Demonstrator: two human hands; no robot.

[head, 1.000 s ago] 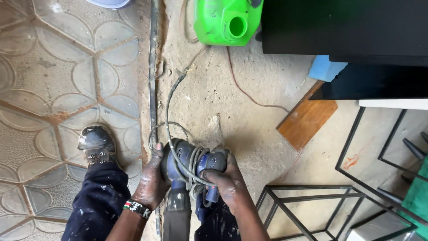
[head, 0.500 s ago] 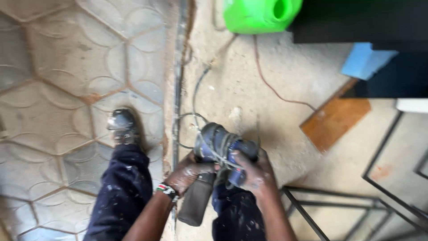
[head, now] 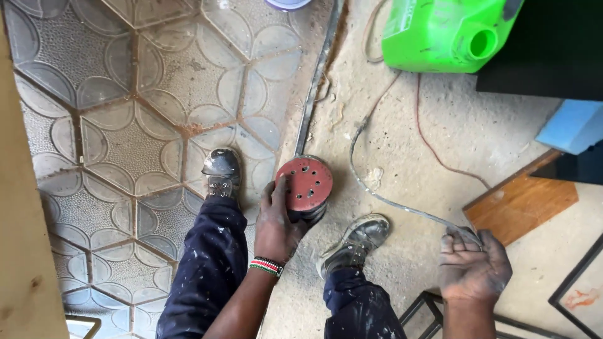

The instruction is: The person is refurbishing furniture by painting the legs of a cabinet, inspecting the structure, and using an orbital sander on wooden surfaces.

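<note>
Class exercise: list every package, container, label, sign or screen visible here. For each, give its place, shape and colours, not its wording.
Green jerrycan: top right, on the sandy floor; bright green plastic, boxy, round open spout facing right.
Pale tub: top edge, only its rounded lilac-white rim shows.
Blue block: right edge; light blue, boxy, kind unclear.
No labels, signs or screens can be made out.

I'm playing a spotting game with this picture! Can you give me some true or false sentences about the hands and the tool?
1. The left hand holds a sander with its red disc facing up. True.
2. The right hand holds a hammer. False: it holds the grey cord.
3. The disc has holes in it. True.
4. The jug is blue. False: it is green.
5. Both hands grip the sander. False: only the left one does.
</note>
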